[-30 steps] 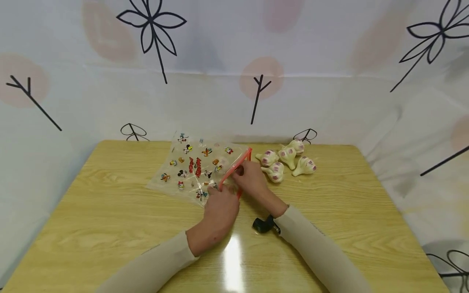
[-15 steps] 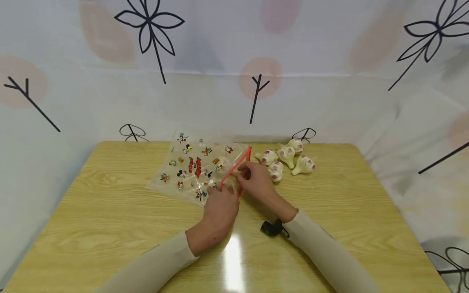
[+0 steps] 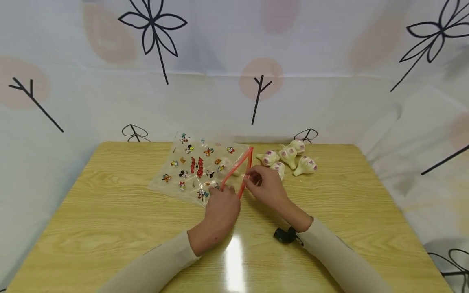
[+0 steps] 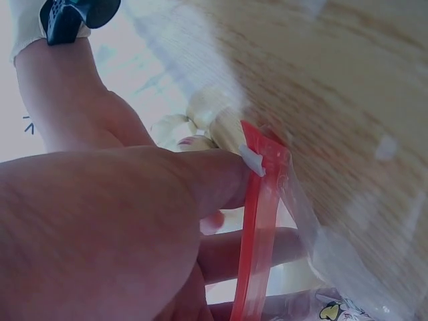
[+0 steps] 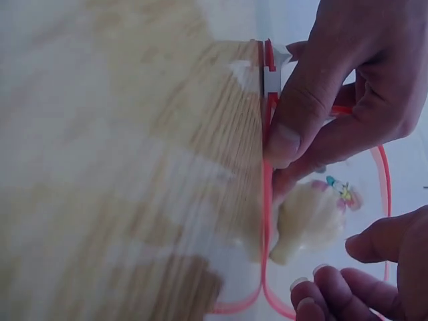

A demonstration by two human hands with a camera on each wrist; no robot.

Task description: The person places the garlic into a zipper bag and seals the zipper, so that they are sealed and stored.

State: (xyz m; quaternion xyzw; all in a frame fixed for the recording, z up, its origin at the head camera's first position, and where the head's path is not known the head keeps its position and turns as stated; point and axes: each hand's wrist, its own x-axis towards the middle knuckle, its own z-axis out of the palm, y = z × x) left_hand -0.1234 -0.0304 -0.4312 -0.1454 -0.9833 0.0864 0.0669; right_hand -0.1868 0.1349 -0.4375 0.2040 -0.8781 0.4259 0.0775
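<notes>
A clear zip bag (image 3: 190, 167) printed with cartoon figures lies on the table, its red zip strip (image 4: 257, 227) spread into an open mouth. A white slider (image 5: 271, 81) sits near the strip's end. My left hand (image 3: 223, 207) pinches the near corner of the mouth between thumb and fingers. Inside the bag rests a pale garlic bulb (image 5: 309, 217), seen through the mouth in the right wrist view. My right hand (image 3: 267, 187) is just outside the mouth, its thumb and fingers loosely bent and apart, holding nothing. Several purple-streaked garlic bulbs (image 3: 287, 156) lie beyond it.
The wooden table (image 3: 110, 228) reaches back to a white patterned cloth (image 3: 205, 101) hung behind and at the sides. A dark wrist camera (image 3: 285, 235) sits at my right cuff. Part of one bulb is hidden behind my right hand.
My right hand has come out of the bag's mouth and drawn back to the right, leaving a bulb inside. My left hand keeps its hold on the bag's corner.
</notes>
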